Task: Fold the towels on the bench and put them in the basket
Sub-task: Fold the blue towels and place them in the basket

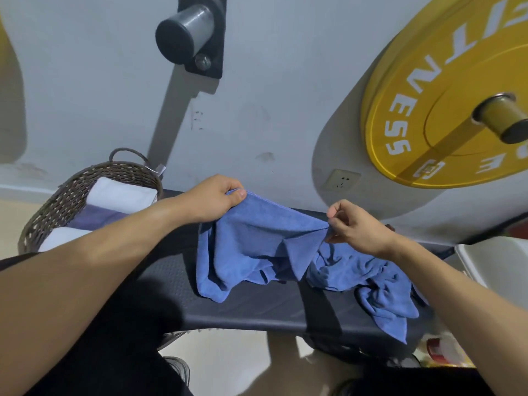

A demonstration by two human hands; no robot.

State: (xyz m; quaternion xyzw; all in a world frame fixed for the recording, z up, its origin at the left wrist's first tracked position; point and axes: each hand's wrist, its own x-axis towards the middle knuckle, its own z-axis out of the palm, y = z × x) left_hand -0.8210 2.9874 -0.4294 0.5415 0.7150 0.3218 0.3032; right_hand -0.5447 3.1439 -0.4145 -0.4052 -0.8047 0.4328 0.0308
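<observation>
On the bench [257, 307], centre-right: blue towel [257, 247] still crumpled, not folded. Basket [71, 195] far left already holds folded towels [120, 195], so task looks mostly done. Left hand [211, 198] pinches the far-left corner, right hand [354, 227] pinches the top edge. Held edge runs left-right; the rest trails near-right.

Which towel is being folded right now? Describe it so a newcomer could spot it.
Start at the black bench under the yellow weight plate. The blue towel lies there, its far edge pinched by the left hand and right hand. Unlike the folded towels in the wicker basket, it's still rumpled.
</observation>
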